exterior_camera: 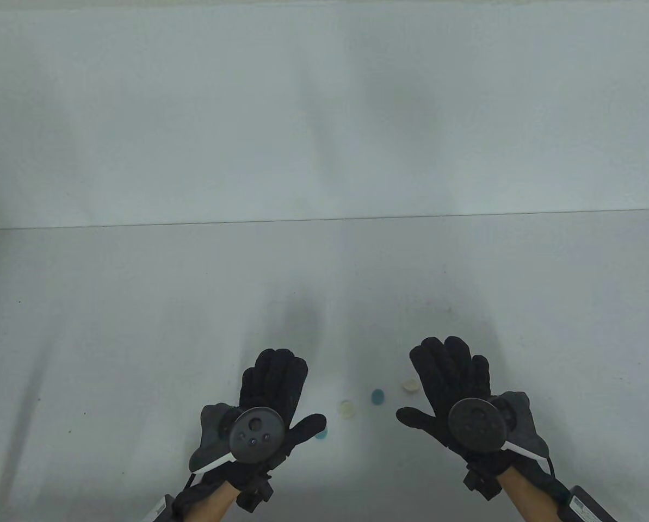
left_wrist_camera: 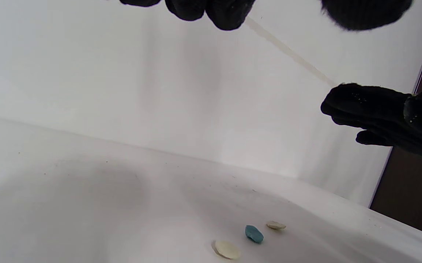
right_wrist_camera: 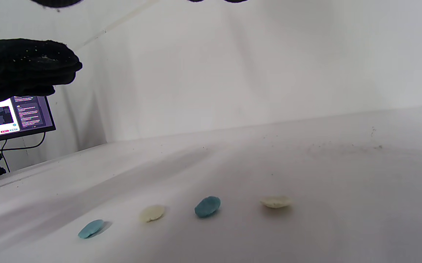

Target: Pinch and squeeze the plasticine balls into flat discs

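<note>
both hands sit closest to the camera at the bottom of the table view. left hand (exterior_camera: 272, 405) at lower left and right hand (exterior_camera: 455, 394) at lower right hover palm-down with fingers spread and relaxed, grasping nothing.

between them, low in the frame, four plasticine pieces lie in a loose row on the white table (exterior_camera: 139, 326): a light blue disc (exterior_camera: 321, 433) half hidden under the left thumb, a cream disc (exterior_camera: 347, 408), a darker blue piece (exterior_camera: 377, 396) and a cream piece (exterior_camera: 409, 385) just beside the right fingers. all four look squashed already, so the task seems at or near its end (the darker blue one appears thicker in the right wrist view and may want another squeeze).

risks from here, as a judgement: a hand coming down could land on the light blue disc or the rightmost cream piece, since both lie nearly beneath the gloves, and smear or fold it. soft plasticine may also stick to the fabric fingertips and lift or tear when pinched. specks visible on the gloves in the wrist views suggest bits cling already.

writing: a monitor (right_wrist_camera: 13, 117) at the left edge of the right wrist view shows lines of text and small panels, too small to read. no brand or label is legible on the trackers or gloves.
</note>
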